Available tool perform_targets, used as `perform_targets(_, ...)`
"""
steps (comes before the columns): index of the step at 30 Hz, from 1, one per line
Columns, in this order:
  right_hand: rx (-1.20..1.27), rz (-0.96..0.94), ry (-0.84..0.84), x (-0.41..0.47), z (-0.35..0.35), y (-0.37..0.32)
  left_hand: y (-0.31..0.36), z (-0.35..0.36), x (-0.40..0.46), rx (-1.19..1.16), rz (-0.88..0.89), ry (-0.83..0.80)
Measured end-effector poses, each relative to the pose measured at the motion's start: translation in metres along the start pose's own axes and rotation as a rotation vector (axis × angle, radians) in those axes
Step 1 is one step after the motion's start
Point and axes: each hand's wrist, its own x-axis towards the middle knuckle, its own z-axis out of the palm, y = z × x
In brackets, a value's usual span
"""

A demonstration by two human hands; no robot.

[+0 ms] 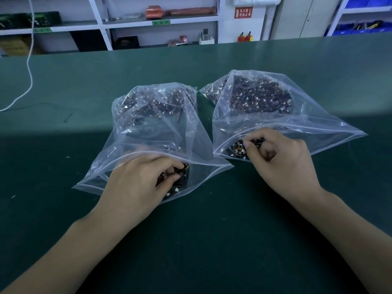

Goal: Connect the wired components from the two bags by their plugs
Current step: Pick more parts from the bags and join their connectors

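Observation:
Two clear plastic bags lie side by side on the green table, mouths toward me. The left bag (152,128) and the right bag (275,117) each hold a dark heap of small wired components with white plugs. My left hand (135,185) reaches into the left bag's mouth, its fingertips pinched on a dark component (180,172). At the right bag's mouth my right hand (282,162) pinches a wired component (239,148) with yellow and red wires.
The green table (63,145) stretches wide on all sides. A white cable (29,68) hangs down and trails across the far left. Behind the table stand white shelves (127,22) with boxes, and blue bins (360,28) at the far right.

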Motion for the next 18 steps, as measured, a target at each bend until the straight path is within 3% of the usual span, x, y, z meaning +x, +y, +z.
perform_targets(18,0.248,-0.262,-0.070,-0.010,0.005,-0.024,0.007,0.005,-0.002,-0.204,0.240,0.270)
